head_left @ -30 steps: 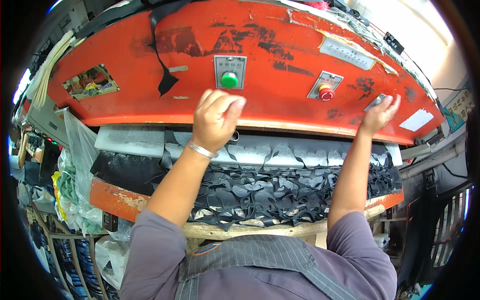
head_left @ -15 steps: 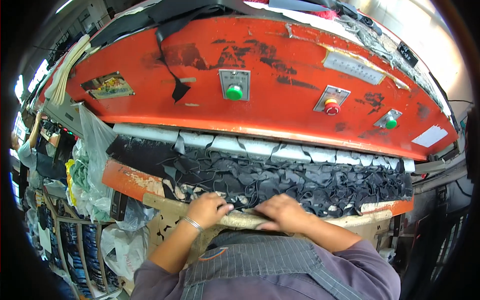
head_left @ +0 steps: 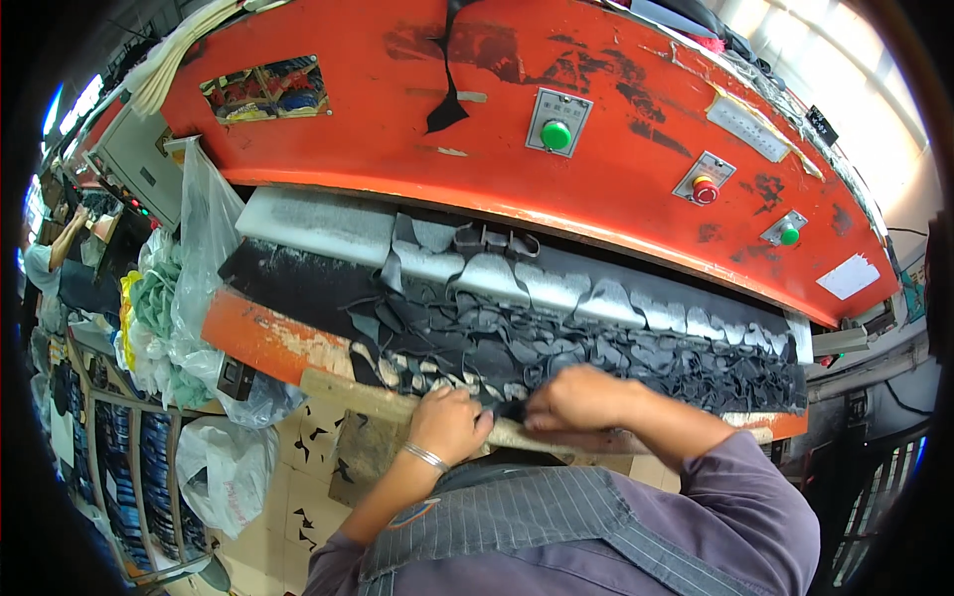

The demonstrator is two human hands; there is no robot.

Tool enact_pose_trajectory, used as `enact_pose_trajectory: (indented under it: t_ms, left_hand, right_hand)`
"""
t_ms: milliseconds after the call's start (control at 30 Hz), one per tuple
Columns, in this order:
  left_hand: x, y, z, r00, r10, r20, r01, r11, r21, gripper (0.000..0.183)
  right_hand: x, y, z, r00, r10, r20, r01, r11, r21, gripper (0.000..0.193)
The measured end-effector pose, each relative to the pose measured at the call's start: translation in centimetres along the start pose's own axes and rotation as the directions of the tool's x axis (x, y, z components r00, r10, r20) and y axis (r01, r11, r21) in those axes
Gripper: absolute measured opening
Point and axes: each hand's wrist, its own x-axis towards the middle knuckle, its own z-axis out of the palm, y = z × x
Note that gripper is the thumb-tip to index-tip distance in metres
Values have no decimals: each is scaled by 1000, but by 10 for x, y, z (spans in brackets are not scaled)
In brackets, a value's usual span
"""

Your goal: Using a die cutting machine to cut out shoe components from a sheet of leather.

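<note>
My left hand [head_left: 447, 429], with a metal bracelet at its wrist, bears on the pale wooden rail [head_left: 353, 395] with its fingers curled and thumb bent in. Close to its right, my right hand [head_left: 576, 399] is a closed fist, somewhat blurred. A short piece of black scrap material [head_left: 509, 409] shows between the two hands, its ends hidden in the fingers. Just beyond the hands lies a tangled heap of dark offcuts [head_left: 596, 358], along the black bed. Behind it, a white cutting board [head_left: 318, 223] carries dark sheet remnants and a metal cutting die [head_left: 497, 241].
A large red machine beam [head_left: 378, 129] spans the far side, with green buttons [head_left: 556, 135] and a red stop button [head_left: 705, 190]. Plastic bags [head_left: 227, 472] hang and lie at left, beside a rack [head_left: 129, 437]. Dark scraps dot the floor. Another person [head_left: 60, 263] works far left.
My view has shifted, and more of the white board, with the die, now shows. My right hand has gone from lying over the rail to a closed fist, with black scrap between the hands.
</note>
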Motion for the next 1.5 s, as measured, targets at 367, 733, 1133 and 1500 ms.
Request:
enact_pose_trajectory:
  t_ms: [367, 733, 1133, 1500]
  left_hand:
    - [88, -41, -21, 848, 6, 529, -100, 984, 150, 64]
    - [186, -58, -59, 984, -89, 157, 157, 846, -509, 55]
    - [261, -57, 47, 987, -85, -138, 50, 969, -244, 76]
    - [252, -59, 45, 985, -66, -157, 32, 977, -211, 75]
  right_hand:
    - [200, 134, -109, 974, -125, -187, 28, 893, -448, 17]
    - [89, 196, -67, 288, 850, -442, -476, 527, 704, 43]
    - [55, 204, -8, 503, 410, -760, -387, 894, 226, 62]
    - [60, 194, -1, 477, 314, -821, -389, 913, 123, 54]
